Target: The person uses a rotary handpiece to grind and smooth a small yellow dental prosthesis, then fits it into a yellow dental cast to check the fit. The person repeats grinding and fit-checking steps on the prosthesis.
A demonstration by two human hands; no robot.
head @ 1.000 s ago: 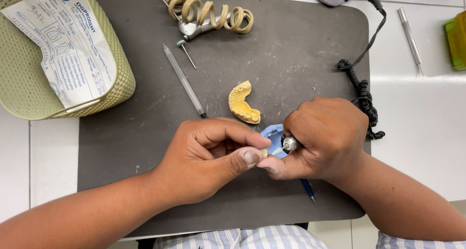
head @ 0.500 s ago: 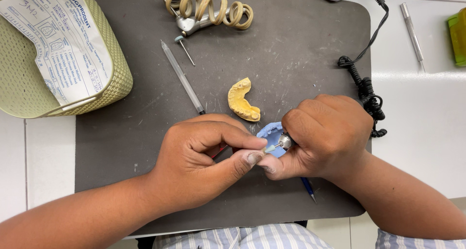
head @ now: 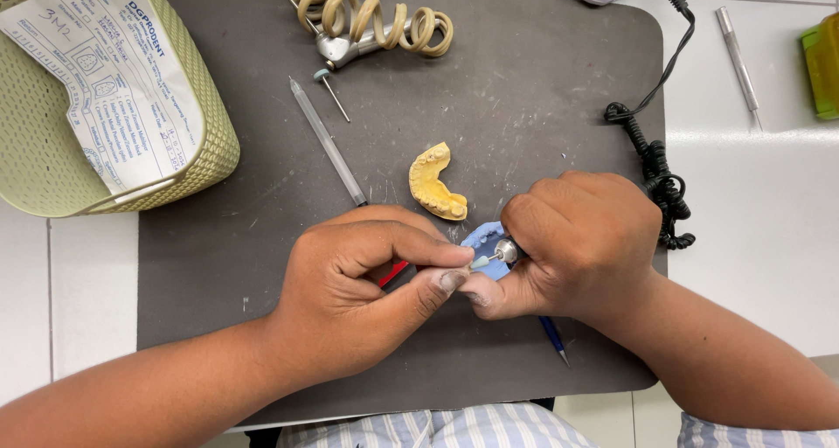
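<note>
My left hand [head: 367,282] pinches thumb and forefinger together on a small piece that the fingertips almost hide. A red and black object [head: 398,273] shows under its palm. My right hand [head: 585,238] grips a rotary handpiece [head: 505,253]. Its small pale tip points left and touches the spot where my left fingertips meet. A blue piece [head: 483,236] sits just behind the tip, between both hands. I cannot tell which hand holds it. A yellow dental cast [head: 434,183] lies on the grey mat [head: 542,107] just beyond the hands.
A green mesh basket [head: 218,142] holding a printed form stands at the far left. A coiled hose with a nozzle [head: 376,24], a thin metal instrument [head: 328,142] and a small bur [head: 330,90] lie on the mat. A black coiled cable [head: 655,177] runs along its right side. A blue pen [head: 552,334] lies under my right wrist.
Both hands stay pressed together at the same spot. The handpiece tip has shifted slightly left toward my left fingertips.
</note>
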